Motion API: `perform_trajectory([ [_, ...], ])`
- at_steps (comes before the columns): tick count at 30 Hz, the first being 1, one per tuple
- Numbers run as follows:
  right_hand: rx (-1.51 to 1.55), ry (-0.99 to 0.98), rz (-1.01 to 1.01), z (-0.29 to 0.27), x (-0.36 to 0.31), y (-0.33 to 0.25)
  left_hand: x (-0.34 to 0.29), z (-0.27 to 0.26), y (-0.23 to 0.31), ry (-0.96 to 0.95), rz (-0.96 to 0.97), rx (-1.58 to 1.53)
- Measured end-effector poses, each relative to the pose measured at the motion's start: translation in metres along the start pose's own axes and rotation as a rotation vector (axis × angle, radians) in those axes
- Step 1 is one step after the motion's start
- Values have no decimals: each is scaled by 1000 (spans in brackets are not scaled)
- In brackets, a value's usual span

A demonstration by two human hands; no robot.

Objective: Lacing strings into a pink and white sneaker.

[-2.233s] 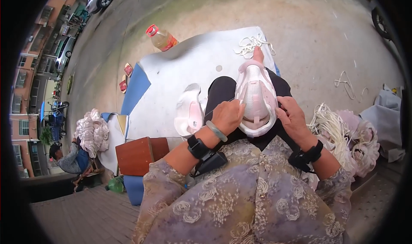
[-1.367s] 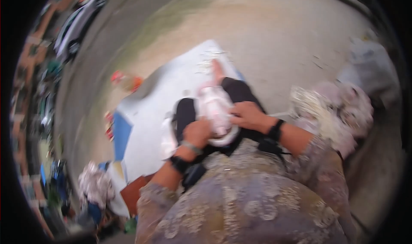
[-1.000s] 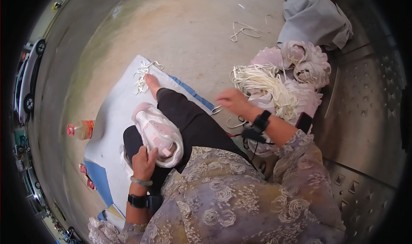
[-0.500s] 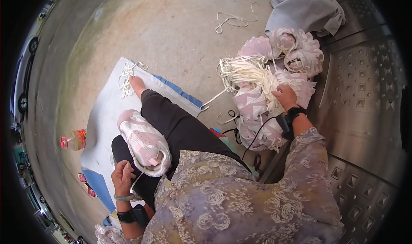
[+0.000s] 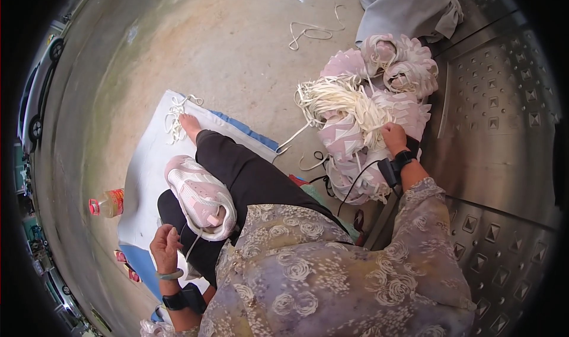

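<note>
A pink and white sneaker lies across my lap on the dark trousers, with a loose lace trailing from its opening. Beside its heel, my left hand is raised with curled fingers; whatever they may hold does not show. Over on the right, a thick bundle of cream shoelaces rests on a heap of pink and white shoe uppers. My right hand is closed at the near right edge of that bundle, apparently gripping laces, though its fingertips are partly hidden.
A white and blue cloth covers the floor under my leg, with loose laces near my bare foot. A plastic bottle stands at its left. Grey fabric lies beyond the heap. A studded metal panel borders the right side.
My right hand has drawn its fingers in more tightly at the laces. The left hand's fingers are more curled. The whole view has shifted slightly.
</note>
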State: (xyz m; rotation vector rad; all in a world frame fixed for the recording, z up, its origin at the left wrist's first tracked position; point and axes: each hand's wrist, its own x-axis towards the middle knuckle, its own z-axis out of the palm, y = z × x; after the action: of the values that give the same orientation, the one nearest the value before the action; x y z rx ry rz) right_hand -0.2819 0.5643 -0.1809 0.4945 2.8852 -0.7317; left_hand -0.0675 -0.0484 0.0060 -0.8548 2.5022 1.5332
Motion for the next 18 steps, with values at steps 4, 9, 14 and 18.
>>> perform_trajectory([
  [4, -31, -131, 200, 18, -7, 15, -7, 1, -8, -13, -13, 55],
  [9, 95, 28, 194, 28, -24, -8, -11, -2, -15, -47, 2, 92],
  [14, 322, 184, 137, 20, -40, 8, -4, 1, 0, -77, 30, 88],
  [18, 770, 74, 203, -16, -67, 7, 4, -5, 5, -85, 55, 96],
])
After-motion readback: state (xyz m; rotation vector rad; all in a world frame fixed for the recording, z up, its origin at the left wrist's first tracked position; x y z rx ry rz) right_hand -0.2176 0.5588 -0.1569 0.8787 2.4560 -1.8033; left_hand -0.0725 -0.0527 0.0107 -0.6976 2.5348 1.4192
